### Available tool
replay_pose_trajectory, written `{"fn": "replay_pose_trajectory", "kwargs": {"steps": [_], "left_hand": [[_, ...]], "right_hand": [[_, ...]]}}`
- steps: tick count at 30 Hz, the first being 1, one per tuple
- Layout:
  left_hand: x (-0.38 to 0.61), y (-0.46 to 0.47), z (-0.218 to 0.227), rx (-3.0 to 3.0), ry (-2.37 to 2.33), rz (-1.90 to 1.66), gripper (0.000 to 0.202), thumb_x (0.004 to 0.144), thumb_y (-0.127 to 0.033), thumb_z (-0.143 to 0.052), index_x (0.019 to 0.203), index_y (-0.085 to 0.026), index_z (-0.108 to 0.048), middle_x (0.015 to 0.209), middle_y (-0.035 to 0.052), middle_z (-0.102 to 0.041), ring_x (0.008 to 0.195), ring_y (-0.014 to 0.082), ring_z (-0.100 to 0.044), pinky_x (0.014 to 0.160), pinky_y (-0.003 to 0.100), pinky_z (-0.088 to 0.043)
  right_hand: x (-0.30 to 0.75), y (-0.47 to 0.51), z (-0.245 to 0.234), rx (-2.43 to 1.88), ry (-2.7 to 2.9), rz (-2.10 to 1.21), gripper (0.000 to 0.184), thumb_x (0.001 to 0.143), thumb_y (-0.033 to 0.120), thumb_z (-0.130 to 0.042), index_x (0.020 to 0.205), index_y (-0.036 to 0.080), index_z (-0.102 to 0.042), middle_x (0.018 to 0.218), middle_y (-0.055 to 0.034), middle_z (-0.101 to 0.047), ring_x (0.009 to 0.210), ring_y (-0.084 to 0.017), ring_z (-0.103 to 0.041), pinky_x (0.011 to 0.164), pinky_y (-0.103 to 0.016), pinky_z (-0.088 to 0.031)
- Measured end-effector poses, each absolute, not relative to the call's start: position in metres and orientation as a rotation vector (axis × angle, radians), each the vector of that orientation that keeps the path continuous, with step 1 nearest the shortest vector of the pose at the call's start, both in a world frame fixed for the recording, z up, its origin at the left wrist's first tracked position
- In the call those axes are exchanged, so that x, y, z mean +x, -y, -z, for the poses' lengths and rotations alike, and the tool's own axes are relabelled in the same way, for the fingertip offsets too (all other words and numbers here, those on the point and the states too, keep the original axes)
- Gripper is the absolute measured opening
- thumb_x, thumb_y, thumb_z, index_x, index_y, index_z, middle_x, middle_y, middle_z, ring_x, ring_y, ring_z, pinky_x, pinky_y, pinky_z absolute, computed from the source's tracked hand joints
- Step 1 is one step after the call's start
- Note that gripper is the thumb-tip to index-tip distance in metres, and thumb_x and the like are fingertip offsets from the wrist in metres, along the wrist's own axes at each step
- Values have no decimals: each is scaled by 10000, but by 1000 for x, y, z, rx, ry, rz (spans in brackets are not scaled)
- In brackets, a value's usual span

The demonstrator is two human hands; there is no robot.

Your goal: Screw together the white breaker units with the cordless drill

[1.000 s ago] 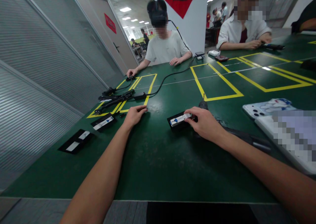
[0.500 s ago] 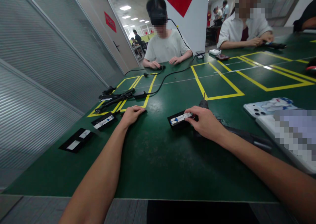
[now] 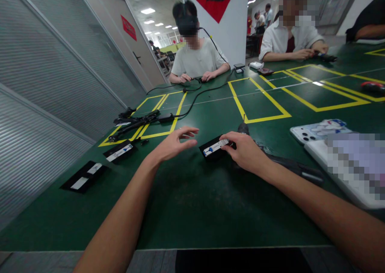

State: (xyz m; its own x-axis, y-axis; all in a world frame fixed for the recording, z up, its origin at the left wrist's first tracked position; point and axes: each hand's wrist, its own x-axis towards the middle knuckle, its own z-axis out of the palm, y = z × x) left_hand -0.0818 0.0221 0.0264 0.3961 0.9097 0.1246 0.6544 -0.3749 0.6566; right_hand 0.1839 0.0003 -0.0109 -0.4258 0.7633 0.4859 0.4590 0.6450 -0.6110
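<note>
A small black block with a white, blue-marked strip on top (image 3: pixel 213 148) lies on the green table (image 3: pixel 192 201) in front of me. My right hand (image 3: pixel 245 152) rests on its right end, fingers curled over it. My left hand (image 3: pixel 176 143) hovers just left of the block, fingers spread and holding nothing. Behind my right hand the black tip of a screwdriver-like tool (image 3: pixel 242 128) sticks up.
Two more black blocks (image 3: pixel 118 152) (image 3: pixel 83 177) lie to the left, near black cables and tools (image 3: pixel 136 120) on yellow floor-tape boxes. A phone (image 3: pixel 319 129) and a white device (image 3: pixel 345 164) sit at right. Two people sit across the table.
My left hand has lifted from the table near the yellow tape and moved right toward the block, opening its fingers. The person opposite pulled both hands in together.
</note>
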Motion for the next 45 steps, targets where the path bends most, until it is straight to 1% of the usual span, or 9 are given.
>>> {"fn": "replay_pose_trajectory", "kwargs": {"steps": [5,14,20,24,29,32,36,42,45], "left_hand": [[-33,5,-23,2249,-1162,-442,735,610,-381,-761,1280,-287,-473,1246,81,-566,1119,264,-550,953,438,-440],[-28,-4,-1,2198,-1212,-543,514,675,-240,-672,1166,-225,-522,1077,69,-633,951,236,-614,854,411,-486],[-40,-11,-9,2182,-1445,-533,489,688,-382,-672,1130,-217,-544,1090,92,-635,967,271,-613,860,435,-480],[-90,12,-32,2083,-1889,-559,541,704,-527,-627,1155,-242,-538,1170,85,-613,994,281,-606,858,437,-486],[-182,78,-26,1654,-2614,-592,544,710,-637,-539,1155,-324,-519,1270,-20,-584,1135,311,-546,941,507,-443],[-208,103,-1,1465,-2535,-537,439,693,-630,-554,1046,-371,-570,1182,-113,-643,1106,279,-578,952,480,-454],[-207,107,20,1442,-2454,-603,491,700,-636,-550,1149,-453,-471,1291,-174,-551,1177,258,-532,1007,480,-426],[-185,110,15,1515,-2542,-786,673,730,-589,-559,1334,-441,-302,1473,-60,-358,1279,300,-428,1036,486,-406],[-152,121,-3,1679,-2565,-962,634,747,-527,-576,1323,-503,-312,1482,-118,-313,1289,285,-417,1071,471,-379]], "right_hand": [[184,-2,13,-955,2093,-459,267,855,-46,-710,1012,155,-630,963,17,-549,892,-156,-515,797,-247,-382],[180,5,7,-880,1956,-419,208,898,-36,-647,1009,122,-569,949,-13,-510,850,-148,-495,767,-220,-363],[182,3,5,-950,1604,-478,89,971,72,-532,1049,112,-515,927,-35,-523,825,-152,-521,711,-217,-381],[179,4,8,-984,1619,-510,87,971,84,-540,1048,113,-512,923,-37,-526,823,-161,-524,680,-218,-377],[172,8,15,-951,1744,-465,166,958,48,-587,1087,115,-504,986,-40,-517,878,-173,-510,744,-228,-375],[170,8,17,-946,1764,-454,179,958,37,-596,1087,115,-501,995,-36,-514,879,-171,-507,749,-229,-375],[171,6,19,-971,1777,-444,181,955,38,-603,1081,117,-500,982,-34,-515,870,-174,-509,737,-234,-375],[174,8,13,-959,1864,-367,171,954,28,-593,1076,102,-499,989,-51,-494,875,-185,-483,762,-264,-371],[171,16,7,-782,2087,-219,107,993,73,-535,1093,77,-497,1032,-90,-469,931,-218,-445,840,-329,-342]]}}
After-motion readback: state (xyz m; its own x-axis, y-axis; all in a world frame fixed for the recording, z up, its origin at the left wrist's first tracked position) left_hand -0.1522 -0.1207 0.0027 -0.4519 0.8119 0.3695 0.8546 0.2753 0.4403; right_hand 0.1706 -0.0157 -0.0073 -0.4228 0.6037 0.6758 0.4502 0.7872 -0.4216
